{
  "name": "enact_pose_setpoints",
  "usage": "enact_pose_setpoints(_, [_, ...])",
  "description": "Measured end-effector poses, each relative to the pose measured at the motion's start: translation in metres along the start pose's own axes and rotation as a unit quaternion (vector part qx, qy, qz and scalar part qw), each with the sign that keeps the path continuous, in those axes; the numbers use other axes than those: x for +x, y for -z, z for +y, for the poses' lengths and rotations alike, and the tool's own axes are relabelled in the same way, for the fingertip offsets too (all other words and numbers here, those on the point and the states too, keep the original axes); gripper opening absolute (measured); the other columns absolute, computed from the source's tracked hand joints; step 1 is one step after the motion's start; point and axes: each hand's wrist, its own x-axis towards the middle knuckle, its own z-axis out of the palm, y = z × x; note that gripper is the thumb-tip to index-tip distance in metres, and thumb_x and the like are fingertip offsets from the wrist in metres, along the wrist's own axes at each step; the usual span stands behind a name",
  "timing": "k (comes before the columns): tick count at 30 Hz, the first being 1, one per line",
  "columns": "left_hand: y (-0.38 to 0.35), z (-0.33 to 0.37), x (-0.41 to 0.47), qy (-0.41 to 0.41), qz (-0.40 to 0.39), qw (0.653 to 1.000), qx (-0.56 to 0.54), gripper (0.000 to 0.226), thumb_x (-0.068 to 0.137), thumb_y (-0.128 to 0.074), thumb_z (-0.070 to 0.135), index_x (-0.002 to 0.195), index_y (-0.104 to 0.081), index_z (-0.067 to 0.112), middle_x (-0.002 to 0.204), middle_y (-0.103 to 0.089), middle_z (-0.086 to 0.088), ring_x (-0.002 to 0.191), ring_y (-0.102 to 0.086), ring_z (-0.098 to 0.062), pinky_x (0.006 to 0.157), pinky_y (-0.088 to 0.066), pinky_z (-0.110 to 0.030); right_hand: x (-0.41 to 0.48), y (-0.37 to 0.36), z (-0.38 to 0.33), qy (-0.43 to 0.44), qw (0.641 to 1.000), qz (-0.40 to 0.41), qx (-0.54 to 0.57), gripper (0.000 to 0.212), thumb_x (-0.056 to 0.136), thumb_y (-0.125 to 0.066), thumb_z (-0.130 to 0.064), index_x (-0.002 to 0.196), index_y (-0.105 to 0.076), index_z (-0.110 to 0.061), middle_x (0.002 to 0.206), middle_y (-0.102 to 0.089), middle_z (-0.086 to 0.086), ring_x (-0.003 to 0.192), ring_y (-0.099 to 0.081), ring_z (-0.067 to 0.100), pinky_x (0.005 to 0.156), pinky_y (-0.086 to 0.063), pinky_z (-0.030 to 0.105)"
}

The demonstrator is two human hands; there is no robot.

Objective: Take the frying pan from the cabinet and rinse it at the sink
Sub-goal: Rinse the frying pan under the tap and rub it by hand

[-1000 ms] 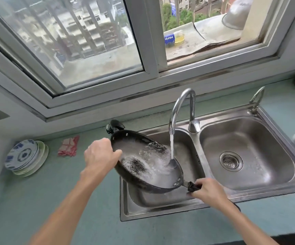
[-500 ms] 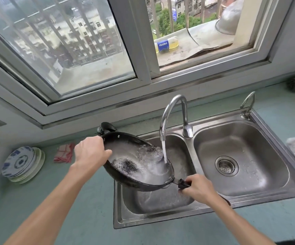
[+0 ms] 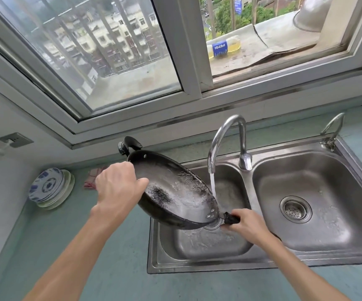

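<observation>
The black frying pan [image 3: 175,190] hangs tilted over the left basin of the steel double sink [image 3: 199,266], its low side toward the tap. Water runs from the curved tap [image 3: 225,135] onto the pan's right edge and spreads over its wet inside. My left hand [image 3: 117,187] grips the pan's left rim. My right hand [image 3: 244,222] holds the black long handle [image 3: 231,218] at the pan's lower right. A small black loop handle [image 3: 130,144] sticks up at the pan's far end.
A stack of plates [image 3: 49,187] leans against the wall at the left on the green counter [image 3: 88,257]. A red cloth [image 3: 92,177] lies behind my left hand. The right basin [image 3: 327,235] has a drain strainer. A window runs behind the sink.
The pan has tipped more steeply toward the tap, so the stream now strikes its right edge rather than its middle. Both hands keep their hold.
</observation>
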Motion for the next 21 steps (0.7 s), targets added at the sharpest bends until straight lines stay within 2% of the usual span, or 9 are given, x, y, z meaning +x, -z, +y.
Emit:
enact_pose_setpoints(2, [0.005, 0.004, -0.002, 0.006, 0.008, 1.000, 0.004, 0.031, 0.068, -0.064, 0.025, 0.055, -0.043, 0.007, 0.051, -0.042, -0.004, 0.045, -0.034, -0.021, 0.047, -0.018, -0.027, 0.003, 0.001, -0.005, 0.003, 1.000, -0.006, -0.009, 0.044, 0.066, -0.079, -0.065, 0.058, -0.049, -0.034, 0.055, -0.055, -0.013, 0.058, -0.049, -0.001, 0.048, -0.028, 0.023])
enact_pose_setpoints(5, [0.006, 0.006, -0.005, 0.015, 0.018, 1.000, 0.002, 0.034, 0.069, -0.064, 0.025, 0.053, -0.039, 0.008, 0.051, -0.040, -0.004, 0.044, -0.032, -0.020, 0.047, -0.016, -0.026, 0.011, 0.004, -0.011, 0.001, 1.000, 0.011, -0.017, 0.042, 0.069, -0.078, -0.064, 0.071, -0.054, -0.030, 0.068, -0.059, -0.011, 0.073, -0.057, 0.016, 0.053, -0.033, 0.030])
enact_pose_setpoints(7, [0.003, 0.004, -0.008, 0.027, 0.023, 0.999, -0.003, 0.033, 0.070, -0.064, 0.026, 0.054, -0.040, 0.008, 0.052, -0.041, -0.004, 0.047, -0.038, -0.025, 0.047, -0.018, -0.027, 0.018, 0.008, -0.014, 0.005, 0.999, 0.031, -0.023, 0.040, 0.071, -0.079, -0.061, 0.082, -0.061, -0.027, 0.080, -0.067, -0.006, 0.085, -0.062, 0.023, 0.063, -0.043, 0.033])
enact_pose_setpoints(9, [-0.002, 0.002, -0.011, 0.046, 0.027, 0.998, -0.011, 0.029, 0.072, -0.064, 0.028, 0.060, -0.047, 0.007, 0.056, -0.045, -0.004, 0.054, -0.044, -0.029, 0.050, -0.025, -0.030, 0.026, 0.011, -0.017, 0.006, 0.998, 0.053, -0.025, 0.043, 0.071, -0.079, -0.060, 0.090, -0.066, -0.023, 0.089, -0.073, 0.001, 0.092, -0.065, 0.027, 0.069, -0.045, 0.034])
enact_pose_setpoints(12, [-0.011, 0.000, -0.016, 0.081, 0.039, 0.995, -0.052, 0.025, 0.074, -0.065, 0.029, 0.071, -0.057, 0.006, 0.069, -0.056, -0.007, 0.063, -0.046, -0.031, 0.058, -0.034, -0.034, 0.035, 0.013, -0.019, -0.006, 0.996, 0.090, -0.028, 0.038, 0.073, -0.079, -0.057, 0.096, -0.070, -0.027, 0.094, -0.075, 0.002, 0.096, -0.066, 0.029, 0.065, -0.038, 0.032])
enact_pose_setpoints(14, [-0.015, 0.001, -0.020, 0.098, 0.047, 0.990, -0.088, 0.022, 0.075, -0.066, 0.028, 0.077, -0.059, 0.007, 0.074, -0.062, -0.009, 0.066, -0.052, -0.032, 0.060, -0.039, -0.036, 0.039, 0.013, -0.019, -0.019, 0.994, 0.107, -0.027, 0.035, 0.075, -0.078, -0.055, 0.097, -0.070, -0.029, 0.093, -0.075, 0.002, 0.096, -0.066, 0.031, 0.065, -0.040, 0.032])
enact_pose_setpoints(17, [-0.022, 0.001, -0.023, 0.103, 0.056, 0.984, -0.132, 0.021, 0.075, -0.067, 0.026, 0.080, -0.060, 0.008, 0.076, -0.063, -0.008, 0.071, -0.060, -0.035, 0.063, -0.046, -0.039, 0.042, 0.013, -0.017, -0.031, 0.991, 0.130, -0.016, 0.036, 0.072, -0.080, -0.056, 0.094, -0.070, -0.029, 0.090, -0.075, 0.004, 0.092, -0.067, 0.032, 0.064, -0.041, 0.033])
enact_pose_setpoints(21, [-0.027, 0.001, -0.024, 0.107, 0.052, 0.981, -0.152, 0.017, 0.075, -0.066, 0.025, 0.079, -0.059, 0.010, 0.076, -0.062, -0.006, 0.071, -0.060, -0.034, 0.064, -0.048, -0.041, 0.038, 0.012, -0.012, -0.032, 0.988, 0.151, -0.019, 0.039, 0.072, -0.079, -0.059, 0.093, -0.071, -0.027, 0.088, -0.076, 0.007, 0.092, -0.067, 0.035, 0.064, -0.042, 0.034])
